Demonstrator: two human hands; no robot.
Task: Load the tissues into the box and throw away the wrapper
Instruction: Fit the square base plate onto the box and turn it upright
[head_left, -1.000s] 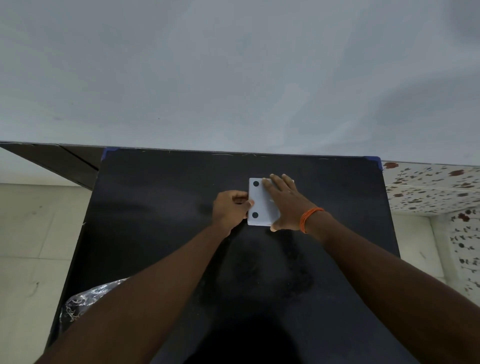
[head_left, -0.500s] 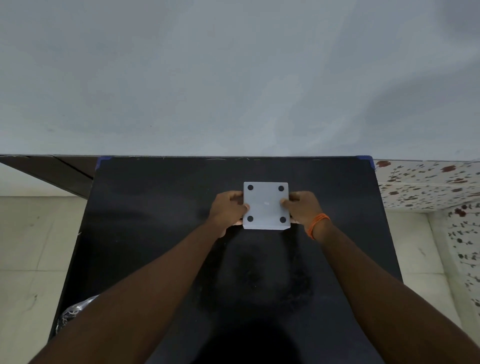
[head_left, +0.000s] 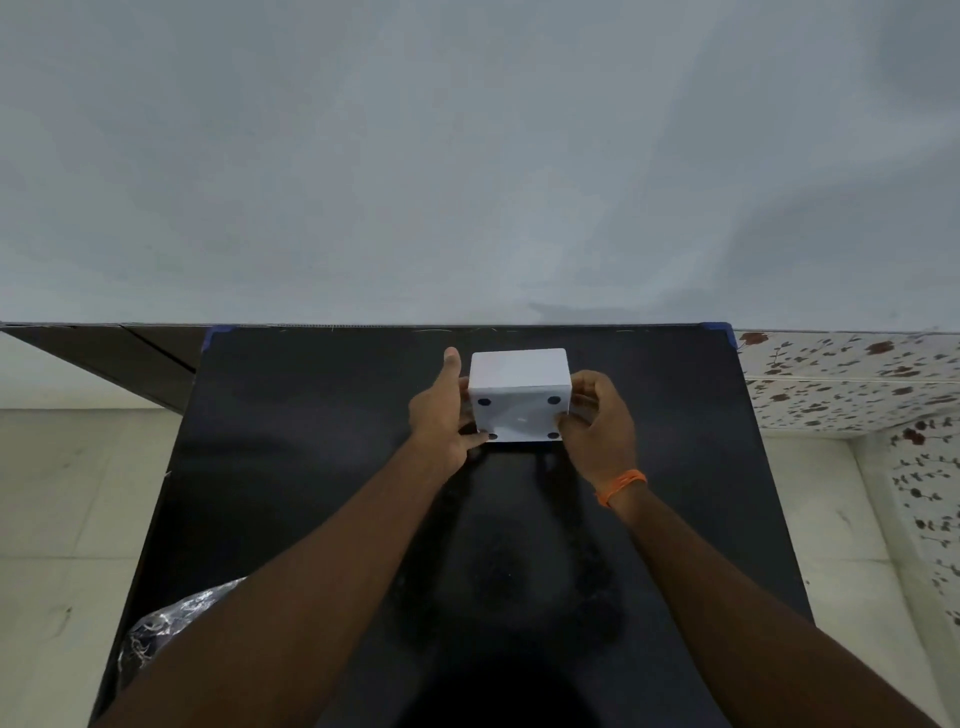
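A white tissue box is held over the far middle of the black table. It is tipped so its underside, with dark round feet at the corners, faces me. My left hand grips its left side, thumb raised along the edge. My right hand, with an orange band at the wrist, grips its right side. No tissues show, and I cannot tell what is inside the box.
A crinkled plastic bag sits past the table's near left edge, partly behind my left forearm. A grey wall runs right behind the table. Pale tiled floor lies on both sides, and a flower-patterned surface stands at the right.
The box lay flat with its bottom face up and my right hand on top. Both hands then took its sides and tipped it up toward me, raising it slightly.
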